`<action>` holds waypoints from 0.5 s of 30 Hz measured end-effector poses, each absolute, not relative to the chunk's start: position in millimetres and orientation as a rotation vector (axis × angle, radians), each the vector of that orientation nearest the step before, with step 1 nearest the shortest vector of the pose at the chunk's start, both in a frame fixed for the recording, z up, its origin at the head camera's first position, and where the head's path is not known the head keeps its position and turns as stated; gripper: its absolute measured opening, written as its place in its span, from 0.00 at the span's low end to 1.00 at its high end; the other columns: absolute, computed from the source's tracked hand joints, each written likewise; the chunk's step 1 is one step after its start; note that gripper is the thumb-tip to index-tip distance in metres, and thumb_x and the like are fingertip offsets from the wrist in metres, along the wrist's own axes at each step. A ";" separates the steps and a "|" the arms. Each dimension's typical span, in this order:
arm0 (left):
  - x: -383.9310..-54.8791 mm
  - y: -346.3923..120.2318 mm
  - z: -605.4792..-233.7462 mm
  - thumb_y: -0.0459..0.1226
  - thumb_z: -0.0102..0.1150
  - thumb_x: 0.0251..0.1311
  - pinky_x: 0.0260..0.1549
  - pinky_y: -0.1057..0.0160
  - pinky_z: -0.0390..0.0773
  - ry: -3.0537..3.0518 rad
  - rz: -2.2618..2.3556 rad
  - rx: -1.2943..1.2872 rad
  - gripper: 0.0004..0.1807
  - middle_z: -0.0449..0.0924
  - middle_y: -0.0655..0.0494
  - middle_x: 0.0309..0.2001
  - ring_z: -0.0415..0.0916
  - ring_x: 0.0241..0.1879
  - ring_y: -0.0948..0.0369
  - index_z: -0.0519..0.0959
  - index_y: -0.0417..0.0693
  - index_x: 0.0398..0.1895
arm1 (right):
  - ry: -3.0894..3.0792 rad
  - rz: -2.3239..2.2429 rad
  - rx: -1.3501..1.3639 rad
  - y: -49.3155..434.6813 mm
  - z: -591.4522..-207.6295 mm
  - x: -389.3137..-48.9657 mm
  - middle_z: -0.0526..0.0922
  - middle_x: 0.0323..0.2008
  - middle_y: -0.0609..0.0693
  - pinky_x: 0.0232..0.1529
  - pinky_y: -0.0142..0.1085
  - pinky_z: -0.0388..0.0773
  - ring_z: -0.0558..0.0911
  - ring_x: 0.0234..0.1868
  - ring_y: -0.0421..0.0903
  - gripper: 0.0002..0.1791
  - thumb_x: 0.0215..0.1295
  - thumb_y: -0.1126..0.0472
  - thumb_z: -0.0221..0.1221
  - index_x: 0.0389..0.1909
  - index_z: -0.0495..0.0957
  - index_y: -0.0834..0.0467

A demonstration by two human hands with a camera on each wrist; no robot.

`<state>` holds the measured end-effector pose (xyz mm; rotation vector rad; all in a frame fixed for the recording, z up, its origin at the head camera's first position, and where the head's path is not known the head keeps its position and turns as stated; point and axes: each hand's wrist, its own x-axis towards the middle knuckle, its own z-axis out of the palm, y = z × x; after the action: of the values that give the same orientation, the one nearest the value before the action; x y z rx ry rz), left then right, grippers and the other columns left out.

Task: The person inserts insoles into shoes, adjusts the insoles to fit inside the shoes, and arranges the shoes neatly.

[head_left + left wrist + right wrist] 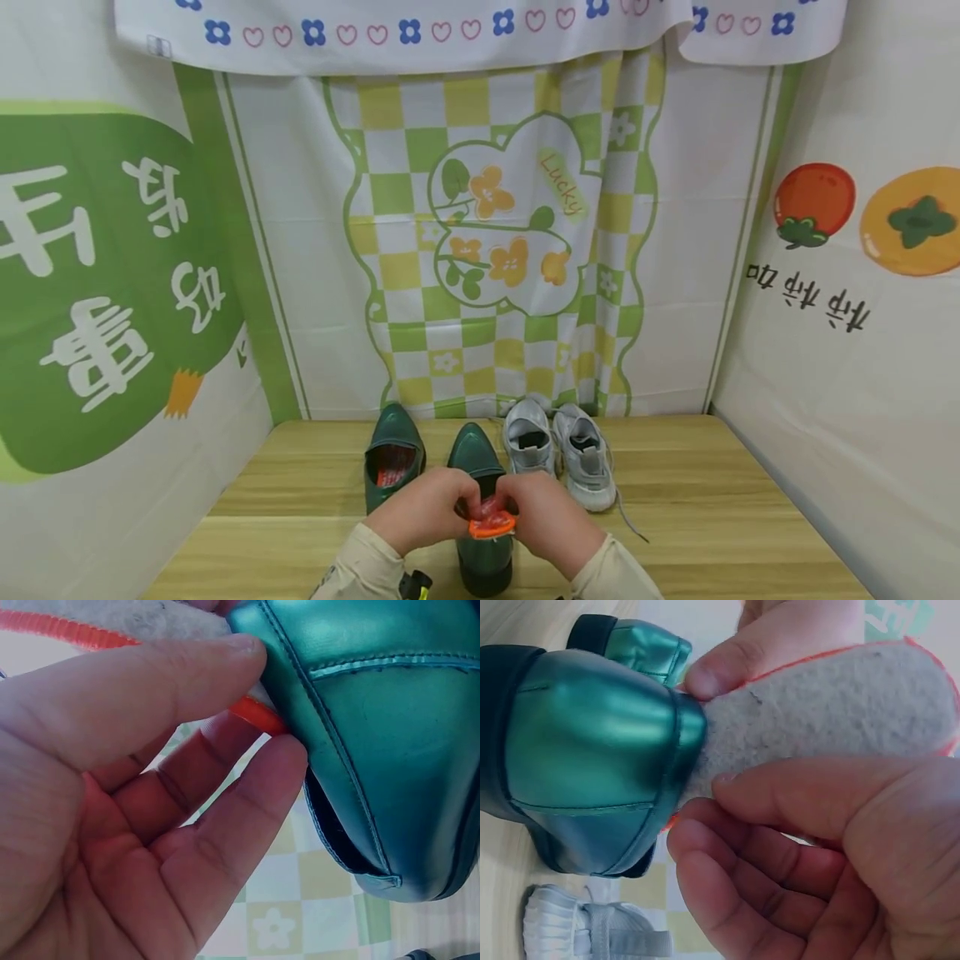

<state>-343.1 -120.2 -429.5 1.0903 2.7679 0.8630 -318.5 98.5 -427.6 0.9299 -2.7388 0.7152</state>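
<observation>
Both hands pinch an insole at the opening of a dark green pointed shoe (474,454). The insole (492,525) looks red with an orange edge from the head; its fuzzy grey underside faces the wrist cameras. Part of it lies out of sight inside the shoe. My left hand (429,510) grips one edge, its thumb (217,671) on the grey side close to the shoe's rim. On the opposite edge, my right hand (553,518) holds it between thumb and curled fingers (712,885). The matching green shoe (394,429), with a red patterned insole (392,473) inside, stands at left.
A pair of grey sneakers stands right of the green shoes, the nearer sneaker (588,471) trailing a loose lace (632,521). All stand on a wooden table (712,517). Printed cloth walls (495,367) close in the back and sides.
</observation>
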 end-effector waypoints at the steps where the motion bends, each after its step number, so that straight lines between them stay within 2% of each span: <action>1: -343.4 -120.1 -429.3 0.27 0.75 0.53 0.31 0.70 0.78 2.767 0.862 1.096 0.15 0.81 0.73 0.29 0.73 0.27 0.73 0.84 0.59 0.26 | -2.736 0.714 0.922 98.4 -427.9 -318.4 0.83 0.27 0.35 0.31 0.27 0.76 0.75 0.26 0.30 0.18 0.55 0.74 0.73 0.29 0.82 0.46; 15: -343.1 -119.6 -427.7 0.28 0.76 0.52 0.31 0.69 0.78 2.764 0.853 1.078 0.15 0.81 0.72 0.30 0.73 0.28 0.73 0.83 0.59 0.26 | -2.774 0.678 0.861 96.4 -433.5 -322.1 0.84 0.25 0.38 0.29 0.28 0.73 0.73 0.24 0.32 0.17 0.55 0.74 0.72 0.29 0.81 0.47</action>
<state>-343.1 -119.6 -427.7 1.0779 2.7641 0.8532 -322.1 96.4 -433.5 0.8612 -2.7737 0.6781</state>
